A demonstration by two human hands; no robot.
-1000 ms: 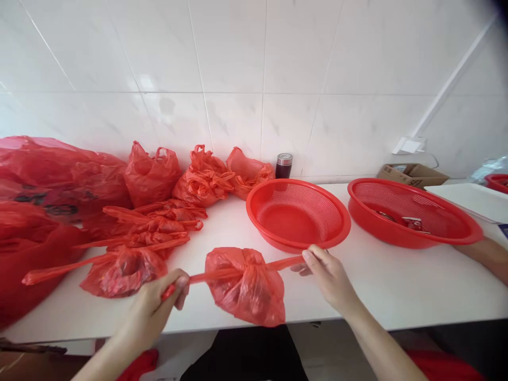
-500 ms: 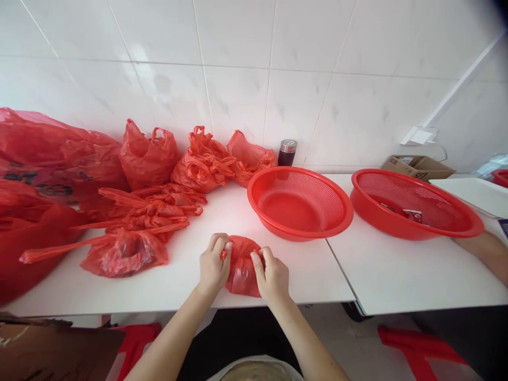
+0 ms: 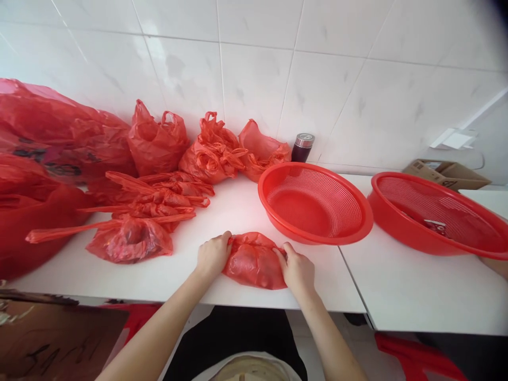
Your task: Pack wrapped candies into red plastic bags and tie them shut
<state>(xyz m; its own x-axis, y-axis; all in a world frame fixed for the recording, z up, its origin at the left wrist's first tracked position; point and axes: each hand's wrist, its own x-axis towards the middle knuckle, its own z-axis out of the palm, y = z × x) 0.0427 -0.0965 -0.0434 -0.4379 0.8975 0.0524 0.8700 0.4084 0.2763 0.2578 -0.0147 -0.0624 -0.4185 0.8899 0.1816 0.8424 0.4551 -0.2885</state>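
A filled red plastic bag (image 3: 256, 264) lies on the white table close to its front edge. My left hand (image 3: 214, 255) grips the bag's upper left corner, fingers closed on the plastic. On the other side my right hand (image 3: 298, 267) pinches the bag's right edge between thumb and fingers. Lumpy contents press against the thin film, but I cannot make out what they are. To the left lies a knotted red bag (image 3: 133, 241) with a long twisted tail and pinkish contents showing through.
A red perforated basket (image 3: 313, 211) stands just beyond my right hand. Further right, another red basket (image 3: 420, 233) holds a few small packets, with part of another person's arm beside it. Several red bags line the wall. A dark tumbler (image 3: 302, 148) and a cardboard box (image 3: 446, 174) stand at the back.
My hands have moved apart, and the bag between them is now spread wider and flatter. The camera view has tilted and shifted slightly.
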